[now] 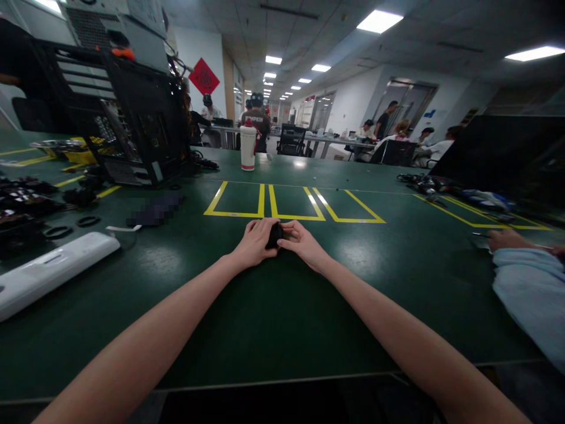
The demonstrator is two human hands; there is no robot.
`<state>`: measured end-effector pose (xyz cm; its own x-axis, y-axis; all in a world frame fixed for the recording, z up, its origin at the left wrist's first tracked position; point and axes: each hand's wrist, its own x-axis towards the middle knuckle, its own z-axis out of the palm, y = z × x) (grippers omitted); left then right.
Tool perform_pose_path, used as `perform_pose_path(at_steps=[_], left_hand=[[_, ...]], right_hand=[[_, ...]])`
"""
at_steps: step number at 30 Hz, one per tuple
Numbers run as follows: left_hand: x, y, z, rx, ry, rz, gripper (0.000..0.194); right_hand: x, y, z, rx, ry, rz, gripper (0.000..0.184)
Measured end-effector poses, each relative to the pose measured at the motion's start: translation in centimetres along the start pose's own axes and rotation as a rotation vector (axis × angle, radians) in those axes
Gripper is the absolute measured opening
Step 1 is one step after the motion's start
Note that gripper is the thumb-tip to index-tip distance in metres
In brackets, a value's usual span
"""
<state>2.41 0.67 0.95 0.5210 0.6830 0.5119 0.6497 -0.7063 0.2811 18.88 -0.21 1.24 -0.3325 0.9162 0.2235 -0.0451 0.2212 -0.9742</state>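
Both my hands meet over the middle of the green tabletop (282,330), around a small black round object (274,235). Its exact kind is hidden by my fingers. My left hand (256,242) wraps it from the left, fingers over its top and thumb low in front. From the other side, my right hand (302,244) pinches its edge between thumb and fingers. Just beyond my hands lie yellow tape outlines (293,217) on the table.
To the left are a white power strip (57,268), black rings (88,221) and an open black computer case (145,118). A white tumbler (248,147) stands farther back. At right, a co-worker's sleeve (527,288) and hand rest near a dark monitor (507,159) and cables (421,184).
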Motion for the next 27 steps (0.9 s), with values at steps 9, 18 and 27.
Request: perform_pose_path(at_steps=[9, 18, 27], left_hand=[[0.02, -0.03, 0.02, 0.018, 0.001, 0.003, 0.059], [-0.11, -0.11, 0.03, 0.017, -0.001, -0.024, 0.057], [-0.85, 0.09, -0.35, 0.033, 0.019, -0.016, 0.056]], right_hand=[[0.27, -0.02, 0.27, 0.004, 0.064, 0.094, 0.032], [-0.07, -0.28, 0.15, 0.007, -0.026, -0.028, 0.032], [0.36, 0.27, 0.68, -0.035, 0.023, 0.015, 0.030]])
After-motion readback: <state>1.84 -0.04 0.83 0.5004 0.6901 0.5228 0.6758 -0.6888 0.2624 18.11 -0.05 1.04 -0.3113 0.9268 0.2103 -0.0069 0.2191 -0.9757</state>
